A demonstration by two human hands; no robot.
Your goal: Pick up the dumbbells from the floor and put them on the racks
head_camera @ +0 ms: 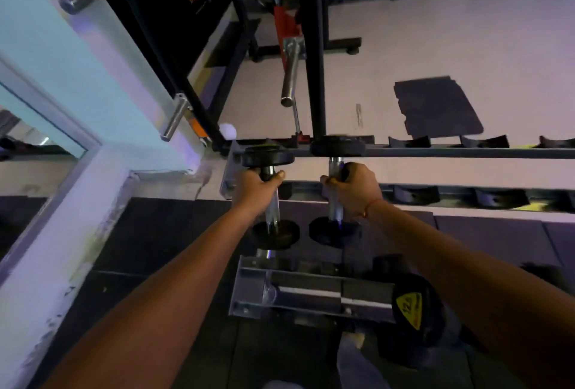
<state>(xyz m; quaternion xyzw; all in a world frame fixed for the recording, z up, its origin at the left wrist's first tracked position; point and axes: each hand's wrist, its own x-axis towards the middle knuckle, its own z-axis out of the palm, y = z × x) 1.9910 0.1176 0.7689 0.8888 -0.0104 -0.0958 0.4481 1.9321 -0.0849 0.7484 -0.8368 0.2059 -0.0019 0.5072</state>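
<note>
A: At the rack's (435, 152) left end, both hands are closed around chrome handles. The left hand (256, 188) grips the left dumbbell (273, 202), the right hand (353, 189) the right dumbbell (336, 192).

B: Where do the weights sit?

A: Across the top tier. Each far head reaches the back rail, each near head hangs forward of the front rail, over the lower tier (311, 292). Whether they rest in the cradles yet, I cannot tell.

B: So what could go wrong?

A: In my judgement, letting go too early. If a head is perched on a rail edge rather than seated in a cradle, it could roll forward and drop onto the lower tier or toward the feet.

B: Anything else?

A: The left dumbbell is right at the end bracket; set crooked, it might slip off that side. Fingers wrapped under the handle could also be pinched against the rail. And the two dumbbells lie near each other, so the heads could knock together.

B: And the bigger dumbbell (413, 307) below?

A: It is already on the lower tier, beneath the right forearm.
</note>
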